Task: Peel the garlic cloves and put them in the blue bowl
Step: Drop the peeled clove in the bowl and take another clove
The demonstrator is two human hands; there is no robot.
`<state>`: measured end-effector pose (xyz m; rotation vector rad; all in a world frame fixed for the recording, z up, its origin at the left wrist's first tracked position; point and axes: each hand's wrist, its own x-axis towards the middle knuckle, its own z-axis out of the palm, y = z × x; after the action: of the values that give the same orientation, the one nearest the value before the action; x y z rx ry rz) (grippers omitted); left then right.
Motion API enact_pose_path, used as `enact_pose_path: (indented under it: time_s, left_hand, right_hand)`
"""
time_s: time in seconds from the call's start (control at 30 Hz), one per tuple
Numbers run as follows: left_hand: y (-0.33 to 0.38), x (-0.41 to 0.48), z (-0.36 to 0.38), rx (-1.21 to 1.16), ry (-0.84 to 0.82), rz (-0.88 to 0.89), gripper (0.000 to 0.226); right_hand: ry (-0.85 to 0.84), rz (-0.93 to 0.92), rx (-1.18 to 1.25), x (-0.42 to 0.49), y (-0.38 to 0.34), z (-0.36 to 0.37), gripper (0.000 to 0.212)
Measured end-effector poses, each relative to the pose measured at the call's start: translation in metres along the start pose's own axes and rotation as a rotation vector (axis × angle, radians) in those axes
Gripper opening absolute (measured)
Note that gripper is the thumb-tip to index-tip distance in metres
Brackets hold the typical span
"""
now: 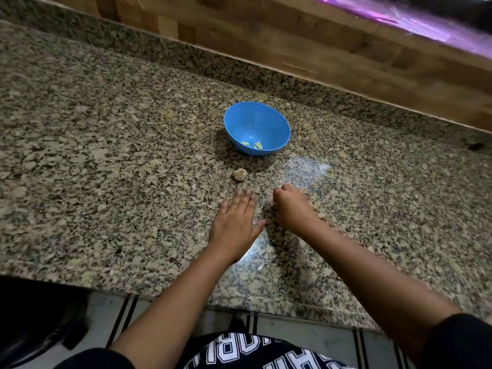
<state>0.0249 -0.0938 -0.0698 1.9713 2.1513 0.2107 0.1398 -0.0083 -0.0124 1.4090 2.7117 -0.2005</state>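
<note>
A blue bowl [257,127] stands on the granite counter [106,155] with a few pale peeled garlic cloves [253,145] at its bottom. A garlic piece in its skin [239,173] lies on the counter just in front of the bowl. My left hand [235,219] lies flat, palm down, fingers straight on the counter. Beside it my right hand [288,207] is curled into a fist, with a scrap of pale garlic skin [268,202] showing at its left edge; what it holds is mostly hidden.
A raised granite ledge [239,73] and a wooden wall [319,43] run behind the counter. The counter's front edge [186,294] is close to my body, with tiled floor below. A small dark object [475,147] lies at the far right.
</note>
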Motion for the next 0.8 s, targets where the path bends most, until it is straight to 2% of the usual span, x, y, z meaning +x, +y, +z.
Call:
enact_pose_path:
  time_s: [0.1, 0.17, 0.23, 0.33, 0.4, 0.43, 0.53, 0.67, 0.73, 0.8]
  left_hand:
    - [-0.001, 0.001, 0.000, -0.006, 0.009, 0.006, 0.065]
    - [0.000, 0.000, -0.001, -0.006, 0.000, 0.009, 0.065]
    - [0.000, 0.000, -0.001, -0.064, 0.006, 0.015, 0.062]
    - [0.000, 0.002, -0.006, -0.370, 0.102, 0.011, 0.047]
    - [0.005, 0.007, -0.015, -0.561, 0.101, 0.013, 0.037]
    - [0.008, 0.011, -0.019, -0.641, 0.068, 0.019, 0.034]
    - [0.017, 0.019, -0.032, -0.789, -0.013, 0.047, 0.027]
    - [0.020, 0.027, -0.041, -0.774, -0.007, 0.129, 0.024]
    - [0.019, 0.031, -0.042, -0.772, -0.009, 0.118, 0.022]
    - [0.019, 0.036, -0.041, -0.814, -0.029, 0.066, 0.024]
  right_hand:
    - [0.009, 0.042, 0.042, 0.001, -0.002, 0.002, 0.013]
    - [0.049, 0.161, 0.173, 0.000, -0.003, 0.003, 0.009]
    - [0.065, 0.343, 0.450, -0.002, 0.000, 0.001, 0.007]
    - [0.033, 0.546, 1.053, -0.017, 0.009, -0.002, 0.004]
    - [0.013, 0.603, 1.397, -0.027, 0.009, -0.002, 0.009]
    - [0.014, 0.590, 1.483, -0.031, 0.009, -0.002, 0.010]
    - [0.027, 0.492, 1.596, -0.035, 0.004, -0.009, 0.006]
    - [0.008, 0.438, 1.720, -0.035, 0.006, -0.020, 0.018]
    - [-0.028, 0.374, 1.602, -0.038, 0.008, -0.025, 0.013]
    - [-0.020, 0.284, 1.245, -0.037, 0.007, -0.029, 0.012]
